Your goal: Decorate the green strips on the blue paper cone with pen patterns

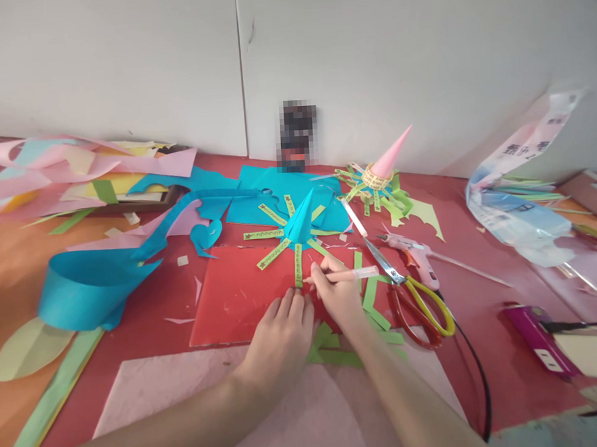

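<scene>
A blue paper cone [299, 222] stands with green paper strips spread out from its base, several bearing drawn marks. One strip [298, 263] points towards me over the red board [227, 297]. My right hand [339, 295] is closed round a pale pink pen [356, 274], its tip at the near end of that strip. Beside it, my left hand [284, 327] lies on the red board with its fingertips at the strip's near end, fingers close together and bent down. Whether they pinch the strip is hidden.
Scissors [407, 291] and a pink glue gun [418, 257] with a black cord lie at the right. A pink cone [392, 153] stands behind. Blue rolled paper [84, 288] and a paper scrap heap [100, 167] are left; a purple power strip [539, 341] is far right.
</scene>
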### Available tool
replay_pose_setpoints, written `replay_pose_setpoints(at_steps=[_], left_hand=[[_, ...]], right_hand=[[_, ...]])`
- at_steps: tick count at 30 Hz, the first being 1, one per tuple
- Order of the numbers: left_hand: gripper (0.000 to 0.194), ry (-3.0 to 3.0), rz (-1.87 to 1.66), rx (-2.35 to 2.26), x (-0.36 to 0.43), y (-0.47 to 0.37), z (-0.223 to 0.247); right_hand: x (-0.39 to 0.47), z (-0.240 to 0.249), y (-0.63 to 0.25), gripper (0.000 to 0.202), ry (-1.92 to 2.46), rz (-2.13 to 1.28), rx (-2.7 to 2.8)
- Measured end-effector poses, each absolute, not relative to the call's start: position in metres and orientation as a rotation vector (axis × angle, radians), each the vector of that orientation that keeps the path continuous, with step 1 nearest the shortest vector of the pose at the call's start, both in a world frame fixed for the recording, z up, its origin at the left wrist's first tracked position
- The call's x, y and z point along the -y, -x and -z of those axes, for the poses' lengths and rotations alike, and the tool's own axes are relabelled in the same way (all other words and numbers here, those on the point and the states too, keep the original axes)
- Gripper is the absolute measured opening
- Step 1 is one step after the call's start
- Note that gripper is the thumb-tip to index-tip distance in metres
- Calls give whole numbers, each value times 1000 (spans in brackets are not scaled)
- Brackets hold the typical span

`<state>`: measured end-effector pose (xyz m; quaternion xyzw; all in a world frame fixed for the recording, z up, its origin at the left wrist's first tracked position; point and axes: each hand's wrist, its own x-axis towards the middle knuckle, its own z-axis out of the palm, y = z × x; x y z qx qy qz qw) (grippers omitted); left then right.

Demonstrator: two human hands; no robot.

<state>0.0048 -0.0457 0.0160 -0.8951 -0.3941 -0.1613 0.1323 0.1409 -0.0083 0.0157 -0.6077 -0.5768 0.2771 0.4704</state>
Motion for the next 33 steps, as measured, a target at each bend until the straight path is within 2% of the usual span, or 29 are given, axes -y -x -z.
replay_pose_setpoints(at_steps=[19,33], left_hand=[[24,2585,542,1095,45,-6,-15],[28,2590,446,1087,47,-5,-14]], right_hand=[[9,-17,-141,33,1507,-758,1471],[8,-19,-140,34,1472,-763,1406]])
